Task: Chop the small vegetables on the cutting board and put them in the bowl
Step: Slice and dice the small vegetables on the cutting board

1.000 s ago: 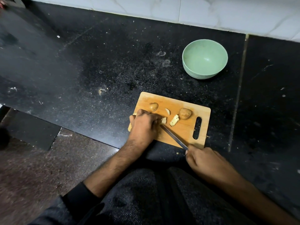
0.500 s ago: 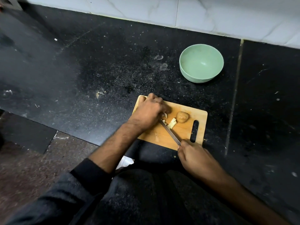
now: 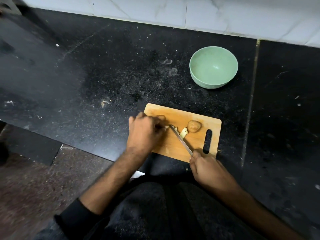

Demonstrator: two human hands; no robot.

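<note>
A wooden cutting board lies at the black counter's front edge. On it sit a small brown vegetable, pale cut pieces beside it, and another small brown vegetable half hidden by my left hand. That hand's fingers are curled over the board's left part, on a small piece near the blade tip; the piece is mostly hidden. My right hand grips the knife by its handle, blade slanting up-left across the board. The pale green bowl stands beyond the board, with nothing in it.
The black stone counter is dusty with small scraps. A seam runs down it on the right. White tiled wall runs behind. A lower dark step and brown floor lie at left.
My left hand went up the board's left side to the far vegetable, then slid a little down-left. The knife's tip shifted left with it. The view drifted.
</note>
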